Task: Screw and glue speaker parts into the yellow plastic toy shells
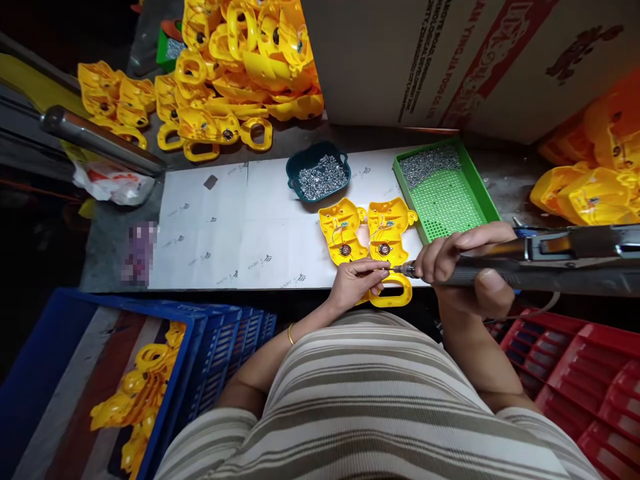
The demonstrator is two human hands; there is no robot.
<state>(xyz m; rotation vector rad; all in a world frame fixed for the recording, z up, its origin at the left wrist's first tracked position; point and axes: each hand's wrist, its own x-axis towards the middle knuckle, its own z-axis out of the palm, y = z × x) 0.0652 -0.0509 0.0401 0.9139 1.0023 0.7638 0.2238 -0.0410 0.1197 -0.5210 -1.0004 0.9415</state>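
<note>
My right hand point(470, 267) is wrapped round a dark electric screwdriver point(560, 267), held nearly level and pointing left. At the tip of its bit, the fingers of my left hand point(357, 283) are pinched together; whatever small piece they hold is too small to make out. Just beyond lie two yellow plastic shells, a left shell point(340, 227) and a right shell point(387, 227), open side up. Each has a round dark part and thin wires inside. A yellow handle loop point(393, 291) shows below my fingers at the board's near edge.
A dark green bowl point(295, 190) and a green tray point(480, 190) hold small metal screws on the white board point(210, 220). Yellow shells point(250, 67) are piled behind, near a large carton point(370, 67). A blue crate point(180, 373) and red crates point(575, 380) flank me.
</note>
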